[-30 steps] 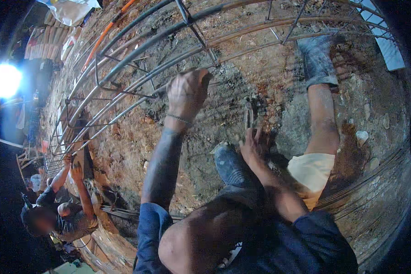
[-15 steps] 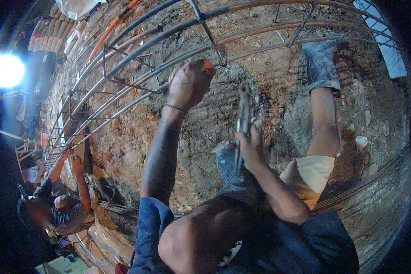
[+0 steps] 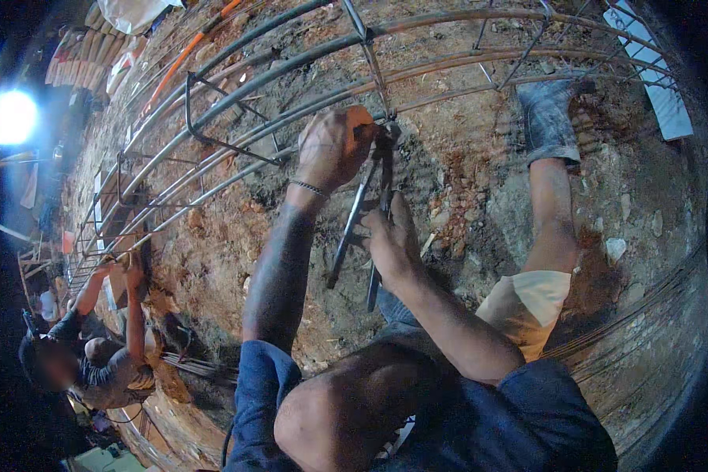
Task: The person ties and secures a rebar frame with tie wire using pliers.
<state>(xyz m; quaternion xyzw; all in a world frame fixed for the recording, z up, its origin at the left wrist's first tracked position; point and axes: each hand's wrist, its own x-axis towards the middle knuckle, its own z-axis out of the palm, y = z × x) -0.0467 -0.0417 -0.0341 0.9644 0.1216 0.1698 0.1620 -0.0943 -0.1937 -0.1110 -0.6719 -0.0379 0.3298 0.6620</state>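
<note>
A long cage of steel rebar (image 3: 291, 59) crosses the upper part of the view, its bars joined by square stirrups. My left hand (image 3: 332, 149) is closed around the lower rebar, beside a stirrup's bottom corner; its fingertips are partly hidden. Long-handled pincers (image 3: 355, 224) are in my right hand (image 3: 393, 242), just below and right of the left one. Their dark jaws touch or nearly touch the bar at that stirrup corner, and the two handles stand spread apart. Whether the jaws grip anything is too small to tell.
Rough soil and stones (image 3: 448, 204) lie under the cage. At the left, another person (image 3: 106, 362) crouches with hands at the cage's far end. A bright lamp (image 3: 13, 118) shines there. Loose thin rods (image 3: 629, 315) lie at the right, and a white board (image 3: 659, 86) at upper right.
My right hand has swung the pincers up and left to the stirrup corner beside my left hand, and their handles have spread. My left hand stays at the bar.
</note>
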